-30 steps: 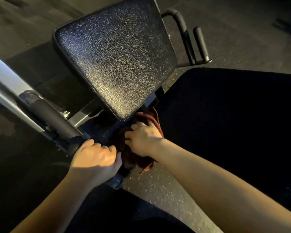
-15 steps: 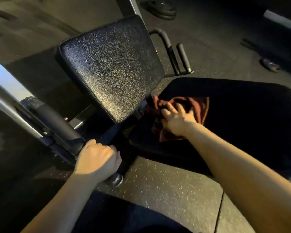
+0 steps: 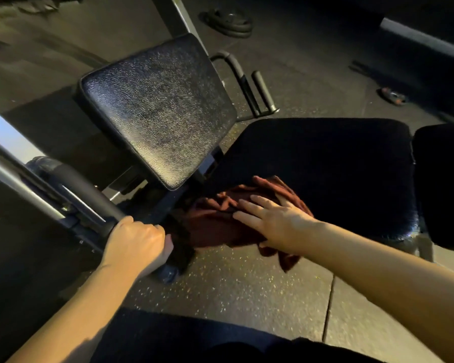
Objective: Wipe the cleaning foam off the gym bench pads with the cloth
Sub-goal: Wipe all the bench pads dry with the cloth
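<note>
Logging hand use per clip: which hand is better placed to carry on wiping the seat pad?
Right. The right hand lies flat on the cloth at the seat pad's near corner; the left hand grips a padded handle.

No readable text in view.
No label, brand, no. or sign legible on any surface; lighting dim, dark parts show no print.
</note>
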A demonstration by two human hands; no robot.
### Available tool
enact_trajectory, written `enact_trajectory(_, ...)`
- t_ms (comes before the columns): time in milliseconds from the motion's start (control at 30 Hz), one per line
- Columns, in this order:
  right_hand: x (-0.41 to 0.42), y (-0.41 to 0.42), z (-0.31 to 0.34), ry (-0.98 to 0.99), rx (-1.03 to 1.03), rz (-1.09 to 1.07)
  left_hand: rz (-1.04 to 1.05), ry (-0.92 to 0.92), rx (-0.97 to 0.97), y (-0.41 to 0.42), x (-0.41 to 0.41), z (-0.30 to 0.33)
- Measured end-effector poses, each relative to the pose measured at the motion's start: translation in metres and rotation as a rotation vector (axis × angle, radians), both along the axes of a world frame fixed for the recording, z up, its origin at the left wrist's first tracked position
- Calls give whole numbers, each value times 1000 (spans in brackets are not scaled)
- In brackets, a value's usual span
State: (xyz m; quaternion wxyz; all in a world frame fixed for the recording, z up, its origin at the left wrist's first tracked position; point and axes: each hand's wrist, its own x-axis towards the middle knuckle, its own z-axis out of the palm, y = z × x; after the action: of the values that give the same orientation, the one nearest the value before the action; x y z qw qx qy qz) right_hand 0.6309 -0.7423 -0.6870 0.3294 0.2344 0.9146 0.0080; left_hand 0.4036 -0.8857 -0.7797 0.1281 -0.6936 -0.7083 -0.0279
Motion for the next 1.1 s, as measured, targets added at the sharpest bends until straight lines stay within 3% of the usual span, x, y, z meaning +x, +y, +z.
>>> enact_trajectory(100,64,-1,39,-40,99,-5,-8,-16,26,-1,2,1)
enact_trajectory(267,124,-10,72,83,315,35,0,-56,-22,-2,3,5)
enact_trajectory(367,97,-11,53,-4,272,-10,27,-42,-125,-3,3,9)
enact_trajectory(500,21,-8,3,72,184,17,85,72,-259,-3,5,14)
enact_trajectory(600,-1,-4,-9,70,126,4,16,-21,-116,-4,1,7)
enact_trajectory(800,86,-6,28,193,287,62,-159,-98,93,-4,-2,-5)
enact_trajectory(900,126,-3,55,201,343,130,-94,-84,115,-4,-2,-1)
enact_trajectory(1100,141,0,73,140,304,-82,-88,-109,111,2,-2,-16)
